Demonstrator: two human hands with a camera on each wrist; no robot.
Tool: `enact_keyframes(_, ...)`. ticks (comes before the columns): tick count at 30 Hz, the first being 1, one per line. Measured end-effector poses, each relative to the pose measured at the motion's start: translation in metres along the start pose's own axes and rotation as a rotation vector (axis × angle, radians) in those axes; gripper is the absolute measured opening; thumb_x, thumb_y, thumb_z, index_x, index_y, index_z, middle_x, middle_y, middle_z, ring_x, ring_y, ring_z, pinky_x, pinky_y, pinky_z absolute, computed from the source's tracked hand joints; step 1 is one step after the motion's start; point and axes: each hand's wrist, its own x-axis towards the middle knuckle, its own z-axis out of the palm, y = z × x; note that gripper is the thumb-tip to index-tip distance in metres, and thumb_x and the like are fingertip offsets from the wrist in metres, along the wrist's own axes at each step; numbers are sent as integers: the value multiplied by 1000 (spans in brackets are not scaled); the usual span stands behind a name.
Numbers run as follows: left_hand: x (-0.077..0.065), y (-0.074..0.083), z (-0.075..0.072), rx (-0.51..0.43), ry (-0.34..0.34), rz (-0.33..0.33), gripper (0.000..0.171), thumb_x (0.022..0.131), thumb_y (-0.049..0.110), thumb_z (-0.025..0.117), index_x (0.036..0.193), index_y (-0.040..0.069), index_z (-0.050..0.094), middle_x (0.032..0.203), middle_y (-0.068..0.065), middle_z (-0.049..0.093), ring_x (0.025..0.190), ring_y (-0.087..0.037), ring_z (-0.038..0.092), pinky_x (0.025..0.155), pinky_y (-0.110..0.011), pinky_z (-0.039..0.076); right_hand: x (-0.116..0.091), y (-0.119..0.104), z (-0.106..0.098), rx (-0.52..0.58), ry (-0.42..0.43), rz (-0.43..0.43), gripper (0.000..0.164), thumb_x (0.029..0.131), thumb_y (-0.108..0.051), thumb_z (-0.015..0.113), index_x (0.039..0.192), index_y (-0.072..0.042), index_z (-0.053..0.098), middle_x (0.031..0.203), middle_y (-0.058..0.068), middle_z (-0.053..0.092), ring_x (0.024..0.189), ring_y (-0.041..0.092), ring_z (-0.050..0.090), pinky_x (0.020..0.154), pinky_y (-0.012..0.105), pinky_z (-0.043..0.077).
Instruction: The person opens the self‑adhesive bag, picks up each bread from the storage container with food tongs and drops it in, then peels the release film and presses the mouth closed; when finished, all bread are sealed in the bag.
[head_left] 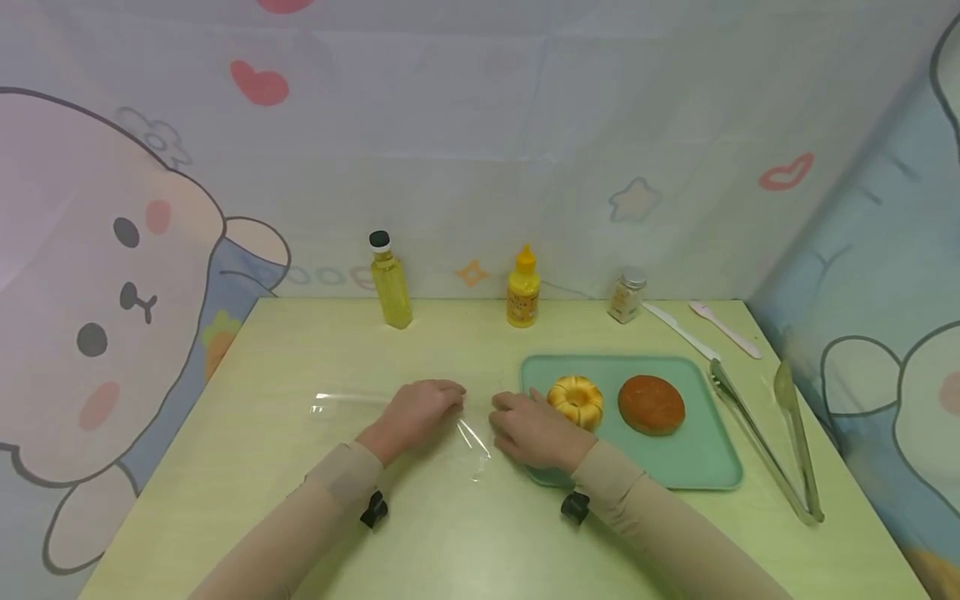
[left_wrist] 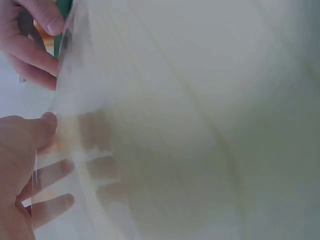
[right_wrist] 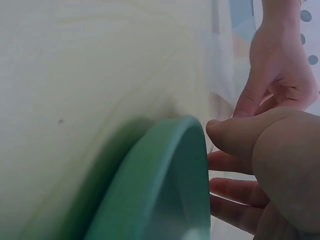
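Note:
A sheet of clear plastic film (head_left: 472, 437) lies on the table, glossy along its creases. My left hand (head_left: 420, 417) pinches its edge; in the left wrist view the thumb (left_wrist: 42, 127) is in front of the film and the other fingers show through it. My right hand (head_left: 536, 429) is at the left rim of the green tray (head_left: 705, 467), its thumb and fingers parted. In the right wrist view, its fingertips (right_wrist: 217, 160) are right beside the tray rim. A ring-shaped bread (head_left: 576, 398) on the tray is partly covered by this hand.
A round brown bun (head_left: 651, 405) sits on the tray. Behind stand an oil bottle (head_left: 392, 287), a yellow squeeze bottle (head_left: 523, 292) and a small jar (head_left: 627, 298). A white plastic knife (head_left: 681, 331), a pink fork (head_left: 726, 330) and metal tongs (head_left: 765, 446) lie at the right.

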Motion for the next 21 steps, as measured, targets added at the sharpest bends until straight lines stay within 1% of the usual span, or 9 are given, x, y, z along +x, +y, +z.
enact_keyframes(4, -1, -1, 0, -40, 61, -15, 2, 96, 7, 75, 97, 9, 74, 102, -2, 76, 92, -20, 74, 79, -35, 62, 0, 1, 1, 8, 6, -11, 15, 101, -23, 71, 103, -8, 71, 138, 19, 63, 126, 37, 62, 107, 69, 45)
enact_keyframes(7, -3, 0, -1, -55, 83, -21, 4, 98, 8, 73, 101, 6, 74, 99, -2, 76, 88, -21, 74, 78, -37, 62, -1, 1, 1, 5, 17, -22, 15, 101, -22, 71, 103, -8, 70, 136, 19, 64, 123, 36, 63, 105, 67, 48)
enact_keyframes(9, -4, 0, -2, -57, 93, -24, 8, 100, 10, 72, 104, 4, 75, 100, -3, 77, 90, -23, 75, 79, -39, 62, -1, 1, 2, -3, 36, -38, 13, 100, -20, 71, 101, -7, 70, 126, 17, 67, 112, 33, 66, 99, 60, 54)
enact_keyframes(11, -4, 0, -2, -54, 102, -29, 10, 101, 13, 71, 104, 4, 75, 99, -4, 77, 89, -25, 76, 77, -41, 62, -1, 2, 2, -14, 66, -57, 10, 101, -16, 69, 102, -6, 70, 115, 13, 68, 99, 29, 66, 91, 51, 57)
enact_keyframes(13, -5, 0, -2, -52, 113, -37, 8, 102, 14, 71, 101, 6, 73, 96, -3, 76, 85, -24, 74, 74, -42, 61, 0, 2, 2, -13, 97, -79, 7, 101, -11, 68, 105, -5, 70, 103, 9, 64, 85, 24, 61, 80, 43, 56)
enact_keyframes(14, -5, 0, -3, -53, 115, -39, 7, 102, 14, 71, 100, 8, 71, 93, -2, 75, 82, -23, 73, 72, -42, 60, 0, 3, 3, -8, 110, -86, 9, 101, -9, 67, 109, -4, 70, 99, 7, 61, 81, 22, 58, 76, 40, 55)
enact_keyframes(17, -5, 0, -4, -72, 107, -51, 6, 100, 14, 73, 99, 10, 69, 92, 0, 72, 80, -20, 70, 71, -40, 59, -1, 3, 2, 5, 129, -93, 23, 101, -7, 67, 124, -2, 69, 101, 7, 60, 83, 21, 57, 77, 38, 55)
enact_keyframes(19, -5, 0, -5, -93, 89, -60, 6, 100, 13, 73, 100, 10, 68, 92, 1, 72, 80, -19, 69, 71, -38, 58, -2, 3, 0, 10, 130, -87, 33, 100, -7, 68, 132, -1, 66, 111, 13, 64, 93, 25, 62, 84, 41, 57)
enact_keyframes(21, -5, 0, -5, -110, 65, -82, 5, 101, 14, 72, 101, 11, 68, 92, 1, 72, 80, -19, 68, 71, -38, 57, -2, 3, -1, 17, 120, -67, 41, 99, -8, 71, 139, -1, 63, 124, 19, 65, 106, 31, 66, 92, 45, 58)
